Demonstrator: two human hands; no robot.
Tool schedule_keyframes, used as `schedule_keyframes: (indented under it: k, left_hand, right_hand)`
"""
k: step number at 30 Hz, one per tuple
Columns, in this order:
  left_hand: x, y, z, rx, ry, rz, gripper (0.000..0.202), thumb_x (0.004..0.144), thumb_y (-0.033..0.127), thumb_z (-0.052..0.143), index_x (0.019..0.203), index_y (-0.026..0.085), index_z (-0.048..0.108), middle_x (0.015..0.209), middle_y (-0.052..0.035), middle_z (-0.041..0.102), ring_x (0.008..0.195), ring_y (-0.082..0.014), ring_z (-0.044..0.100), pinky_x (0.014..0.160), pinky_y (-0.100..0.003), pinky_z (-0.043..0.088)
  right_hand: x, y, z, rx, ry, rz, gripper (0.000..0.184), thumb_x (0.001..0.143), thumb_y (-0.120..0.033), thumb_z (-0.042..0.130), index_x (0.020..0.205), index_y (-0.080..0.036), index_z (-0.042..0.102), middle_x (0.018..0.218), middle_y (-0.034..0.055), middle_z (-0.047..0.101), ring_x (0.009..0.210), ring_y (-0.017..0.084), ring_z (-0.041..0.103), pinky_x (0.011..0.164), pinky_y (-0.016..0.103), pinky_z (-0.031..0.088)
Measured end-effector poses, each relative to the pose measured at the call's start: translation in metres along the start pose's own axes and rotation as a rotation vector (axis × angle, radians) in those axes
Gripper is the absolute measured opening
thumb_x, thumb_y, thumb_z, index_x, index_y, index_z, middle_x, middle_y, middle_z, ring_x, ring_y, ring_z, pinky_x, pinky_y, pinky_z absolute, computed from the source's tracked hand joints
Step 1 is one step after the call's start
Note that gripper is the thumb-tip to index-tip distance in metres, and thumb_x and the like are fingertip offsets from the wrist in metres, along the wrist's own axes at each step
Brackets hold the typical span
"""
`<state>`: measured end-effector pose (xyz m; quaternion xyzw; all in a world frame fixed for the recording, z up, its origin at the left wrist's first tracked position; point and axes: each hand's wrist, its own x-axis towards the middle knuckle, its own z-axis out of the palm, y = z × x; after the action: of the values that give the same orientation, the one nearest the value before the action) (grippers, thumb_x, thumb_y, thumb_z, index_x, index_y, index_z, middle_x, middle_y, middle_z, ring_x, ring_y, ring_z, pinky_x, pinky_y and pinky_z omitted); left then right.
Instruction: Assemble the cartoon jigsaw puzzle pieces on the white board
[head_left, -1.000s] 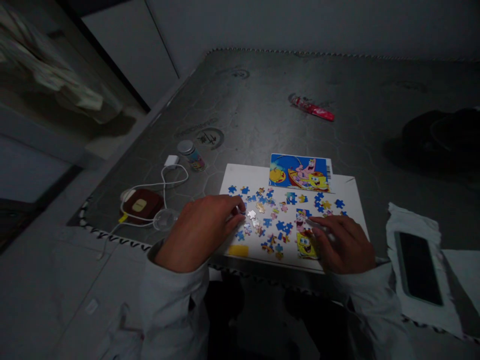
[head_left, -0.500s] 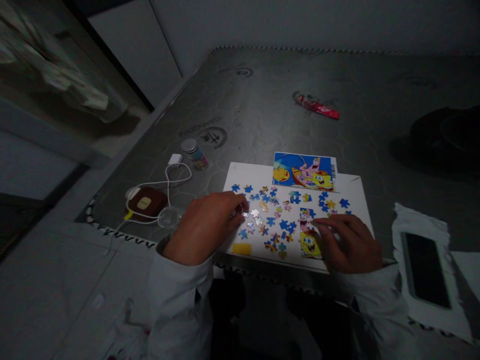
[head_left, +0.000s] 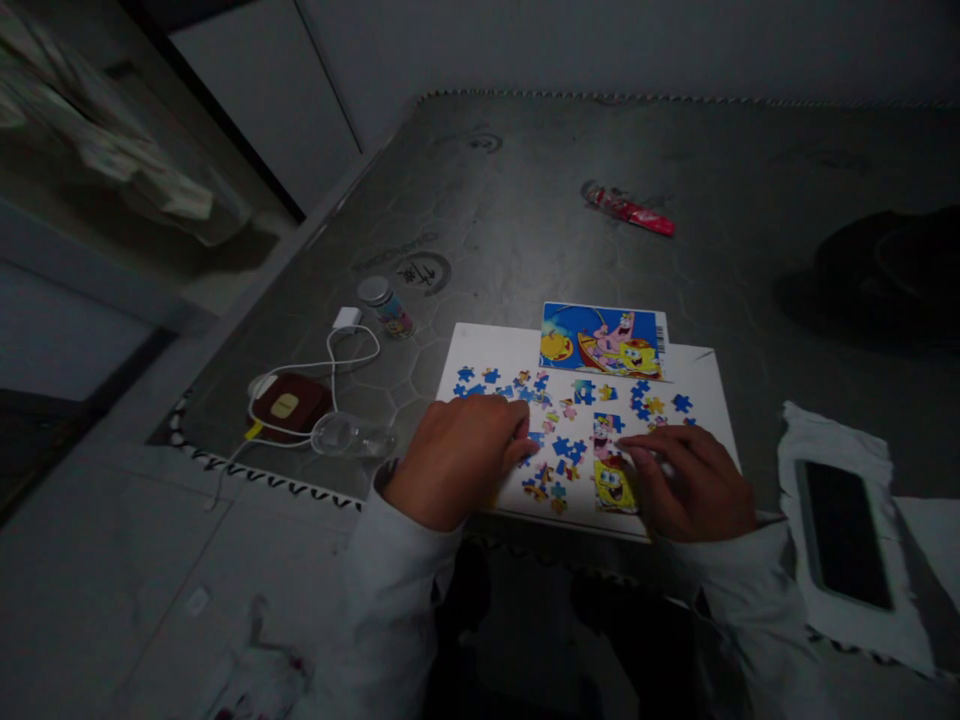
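Loose jigsaw puzzle pieces (head_left: 568, 449), mostly blue, lie scattered over a white board (head_left: 487, 343). My left hand (head_left: 461, 460) is above the board's left half, fingers curled and thumb drawn toward the index finger. Its fingertips are beside a blue piece; whether they hold one is hidden. A joined strip of puzzle pieces (head_left: 613, 483) shows a yellow and a pink cartoon character. My right hand (head_left: 694, 485) rests at the strip's right side, thumb and index finger pinched close to its upper part. What lies in that pinch is too small to make out.
A cartoon picture card (head_left: 604, 342) lies on the board's far edge. To the left are a small lidded jar (head_left: 388, 308), a clear container (head_left: 352, 437) and a brown box (head_left: 291, 405) with a white cable. A phone (head_left: 844, 533) lies right; a red wrapper (head_left: 637, 213) lies farther back.
My left hand has moved right across the board, now covering pieces that showed before. My right hand stays at the joined strip. The view has shifted slightly.
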<state>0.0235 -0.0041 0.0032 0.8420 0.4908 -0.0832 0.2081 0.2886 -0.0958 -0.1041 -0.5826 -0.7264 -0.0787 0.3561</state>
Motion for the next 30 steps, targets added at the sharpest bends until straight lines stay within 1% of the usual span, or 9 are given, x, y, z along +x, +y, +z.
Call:
schedule_keyframes:
  k: [4, 7, 10, 13, 18, 20, 23, 27, 30]
  left_hand:
    - [0.007, 0.004, 0.006, -0.006, 0.055, -0.075, 0.028, 0.103, 0.052, 0.07, 0.107, 0.025, 0.075, 0.1, -0.0057, 0.08, 0.094, -0.0281, 0.075, 0.079, -0.037, 0.05]
    - [0.01, 0.004, 0.007, -0.005, 0.067, -0.12, 0.026, 0.101, 0.05, 0.072, 0.104, 0.025, 0.074, 0.098, -0.0062, 0.08, 0.096, -0.0293, 0.075, 0.079, -0.038, 0.05]
    - [0.01, 0.003, 0.005, 0.006, 0.053, -0.17, 0.025, 0.1, 0.05, 0.074, 0.099, 0.025, 0.074, 0.099, -0.0072, 0.081, 0.098, -0.0309, 0.075, 0.077, -0.038, 0.049]
    - [0.01, 0.008, 0.005, -0.001, 0.066, -0.173, 0.029, 0.1, 0.053, 0.073, 0.097, 0.025, 0.073, 0.099, -0.0069, 0.081, 0.097, -0.0302, 0.075, 0.077, -0.037, 0.049]
    - [0.015, 0.023, 0.013, -0.015, 0.061, -0.13, 0.035, 0.101, 0.059, 0.069, 0.102, 0.024, 0.074, 0.099, -0.0078, 0.081, 0.097, -0.0307, 0.076, 0.081, -0.04, 0.052]
    - [0.015, 0.024, 0.013, -0.004, 0.05, -0.146, 0.034, 0.102, 0.057, 0.069, 0.102, 0.024, 0.075, 0.101, -0.0086, 0.082, 0.098, -0.0318, 0.076, 0.082, -0.042, 0.053]
    - [0.013, 0.021, 0.01, 0.008, 0.047, -0.187, 0.031, 0.103, 0.055, 0.068, 0.102, 0.024, 0.075, 0.101, -0.009, 0.081, 0.099, -0.0327, 0.076, 0.082, -0.042, 0.054]
    - [0.007, 0.018, 0.006, 0.009, 0.033, -0.175, 0.031, 0.102, 0.055, 0.07, 0.104, 0.025, 0.075, 0.099, -0.0081, 0.081, 0.098, -0.0322, 0.076, 0.082, -0.042, 0.054]
    - [0.004, 0.021, 0.008, 0.017, 0.011, -0.137, 0.03, 0.099, 0.055, 0.074, 0.105, 0.026, 0.076, 0.098, -0.0078, 0.081, 0.098, -0.0332, 0.076, 0.082, -0.043, 0.054]
  right_hand:
    - [-0.001, 0.002, 0.0, 0.018, -0.026, -0.003, 0.015, 0.106, -0.028, 0.066, 0.106, -0.025, 0.081, 0.101, 0.0057, 0.075, 0.092, 0.021, 0.071, 0.082, 0.036, 0.056]
    - [-0.002, 0.003, 0.002, 0.029, -0.009, 0.007, 0.015, 0.106, -0.029, 0.067, 0.106, -0.025, 0.081, 0.101, 0.0054, 0.075, 0.091, 0.02, 0.07, 0.082, 0.036, 0.055]
    - [-0.001, 0.004, 0.003, 0.044, 0.013, -0.006, 0.015, 0.105, -0.027, 0.067, 0.105, -0.024, 0.082, 0.099, 0.0053, 0.075, 0.09, 0.02, 0.07, 0.082, 0.036, 0.055]
    - [-0.001, 0.004, 0.003, 0.055, 0.01, -0.02, 0.016, 0.106, -0.026, 0.066, 0.105, -0.023, 0.081, 0.098, 0.0051, 0.074, 0.089, 0.02, 0.07, 0.08, 0.035, 0.054]
    - [0.001, 0.001, 0.002, 0.039, 0.013, -0.025, 0.014, 0.106, -0.026, 0.067, 0.103, -0.022, 0.081, 0.098, 0.0051, 0.074, 0.089, 0.019, 0.07, 0.079, 0.035, 0.054]
    - [0.002, 0.0, 0.001, 0.036, 0.003, -0.009, 0.015, 0.106, -0.026, 0.067, 0.102, -0.023, 0.081, 0.098, 0.0051, 0.074, 0.089, 0.019, 0.07, 0.079, 0.035, 0.053]
    - [0.002, -0.001, 0.001, 0.045, -0.006, 0.008, 0.016, 0.106, -0.026, 0.065, 0.102, -0.023, 0.081, 0.098, 0.0046, 0.075, 0.088, 0.019, 0.07, 0.079, 0.036, 0.054]
    - [0.003, 0.004, 0.0, 0.028, -0.02, -0.068, 0.014, 0.105, -0.027, 0.067, 0.106, -0.024, 0.081, 0.1, 0.005, 0.074, 0.09, 0.019, 0.069, 0.079, 0.034, 0.053]
    - [0.003, 0.011, -0.002, 0.004, -0.074, -0.175, 0.017, 0.104, -0.03, 0.07, 0.115, -0.024, 0.081, 0.105, 0.0059, 0.073, 0.09, 0.019, 0.068, 0.076, 0.033, 0.05]
